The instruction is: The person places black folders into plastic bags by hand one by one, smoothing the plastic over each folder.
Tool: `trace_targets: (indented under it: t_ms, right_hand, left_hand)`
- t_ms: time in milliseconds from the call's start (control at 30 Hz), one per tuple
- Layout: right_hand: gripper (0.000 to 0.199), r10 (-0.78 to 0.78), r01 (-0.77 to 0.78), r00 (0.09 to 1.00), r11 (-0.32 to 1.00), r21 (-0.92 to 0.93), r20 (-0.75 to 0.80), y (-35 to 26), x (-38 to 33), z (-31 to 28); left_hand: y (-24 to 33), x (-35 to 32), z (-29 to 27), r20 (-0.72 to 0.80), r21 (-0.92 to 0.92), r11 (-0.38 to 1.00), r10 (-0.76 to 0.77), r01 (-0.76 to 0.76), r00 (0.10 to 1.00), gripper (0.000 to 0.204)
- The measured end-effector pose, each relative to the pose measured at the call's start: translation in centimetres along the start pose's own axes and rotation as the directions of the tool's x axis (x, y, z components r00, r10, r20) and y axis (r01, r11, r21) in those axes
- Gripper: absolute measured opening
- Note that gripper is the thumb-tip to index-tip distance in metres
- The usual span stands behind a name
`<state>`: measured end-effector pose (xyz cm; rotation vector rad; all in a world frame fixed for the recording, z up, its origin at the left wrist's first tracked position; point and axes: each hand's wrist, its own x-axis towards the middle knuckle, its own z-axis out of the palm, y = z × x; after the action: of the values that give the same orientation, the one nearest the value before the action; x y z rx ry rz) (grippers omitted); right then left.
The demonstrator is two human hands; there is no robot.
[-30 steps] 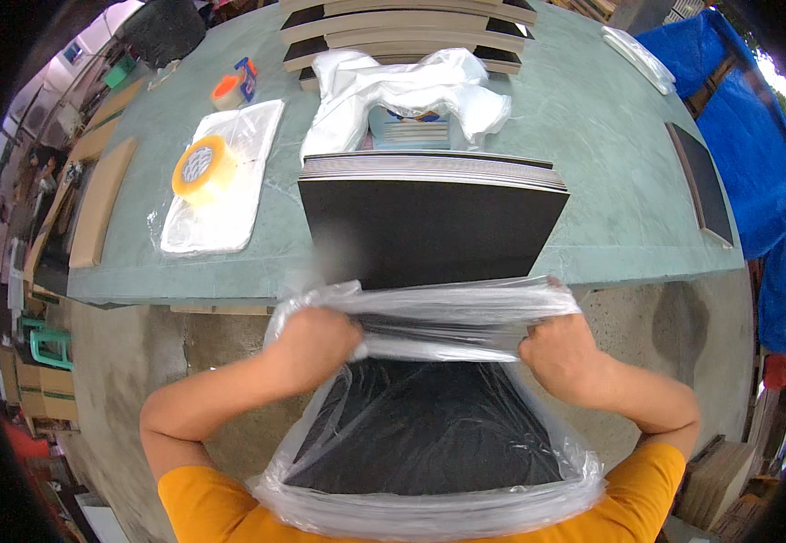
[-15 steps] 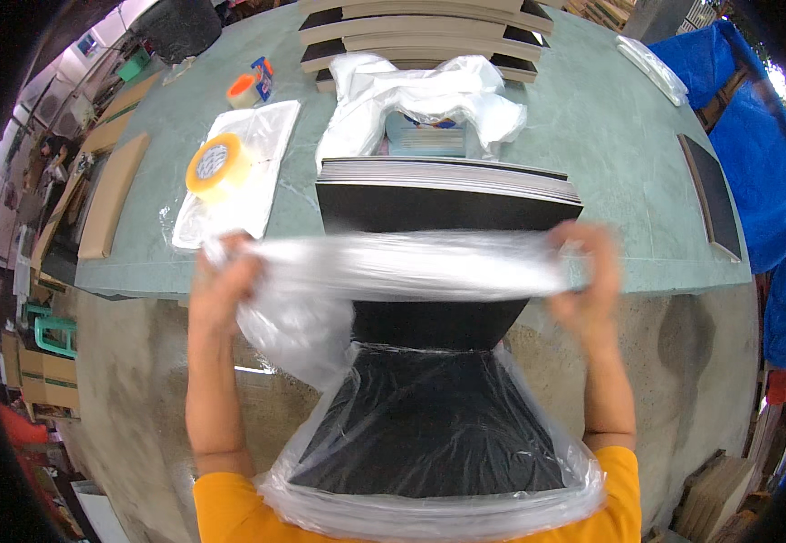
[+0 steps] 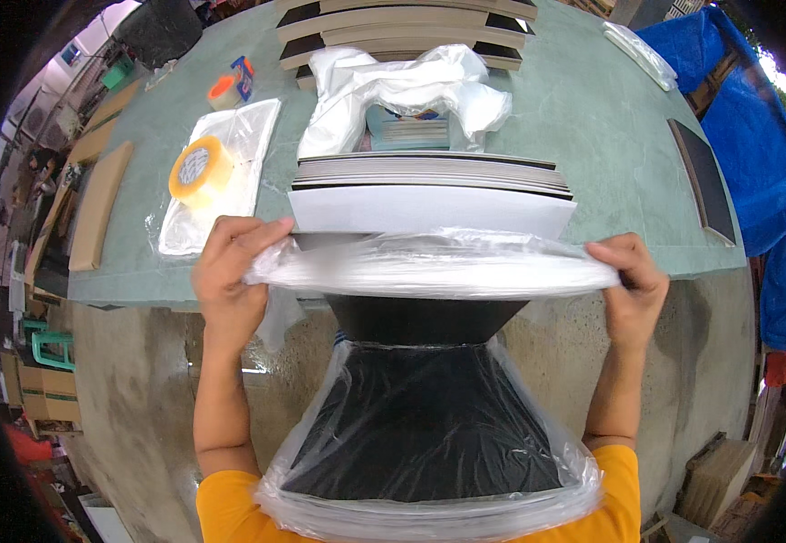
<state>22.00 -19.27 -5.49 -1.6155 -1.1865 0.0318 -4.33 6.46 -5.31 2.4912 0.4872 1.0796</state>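
Clear plastic bag, thin crinkled film, stretched taut left to right across centre frame, long axis horizontal, mouth edge level with near rim of green tabletop. Left hand clamped on left end of film, fingers curled over top edge; right hand pinching right end, thumb and fingers closed on it. Hands wide apart, roughly equal height, neither nearer to bag than the other. Rest of bag hanging down to lower centre, sleeved over flat black board, which widens toward bottom of frame and leans against yellow-shirted torso. Directly beyond the stretched edge, upper centre: stack of flat black-and-white boards lying on tabletop, top sheet pale, overhanging near rim; touching bag or just behind it, cannot tell. Farther back, crumpled white plastic wrap over small printed box. Upper left: roll of yellow tape on flat clear bag, smaller orange tape roll beyond. Right side: dark slab, blue tarpaulin. Nothing between hands and film.
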Motion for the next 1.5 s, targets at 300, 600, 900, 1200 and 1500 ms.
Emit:
trace_targets:
  t_ms: [300,600,900,1200,1500]
  right_hand:
    - [0.024,0.708,-0.935,0.352,0.296,0.195,0.612,12.5,-14.1,5.4]
    - [0.028,0.680,-0.578,0.667,0.730,-0.365,0.305,10.8,-11.7,5.7]
    - [0.066,-0.255,-0.369,0.125,0.885,0.284,0.959,0.5,-9.8,7.6]
    - [0.054,0.103,-0.483,0.307,0.873,0.062,0.946,4.2,-6.8,12.6]
    - [0.032,0.210,-0.700,0.490,0.673,0.239,0.846,2.2,-3.8,8.6]
  left_hand:
    - [-5.9,-12.4,5.4,0.937,-0.308,-0.184,-0.231,0.933,0.264,0.026]
    - [-4.7,-10.9,5.2,0.727,0.305,0.924,-0.383,0.232,0.570,0.019]
    - [4.8,-9.4,5.5,0.855,-0.516,0.664,0.432,0.541,0.285,0.030]
    - [3.6,-7.0,13.7,0.785,-0.391,0.758,-0.023,0.523,0.620,0.042]
    - [2.8,0.2,7.0,0.592,-0.587,0.443,-0.336,0.677,0.733,0.074]
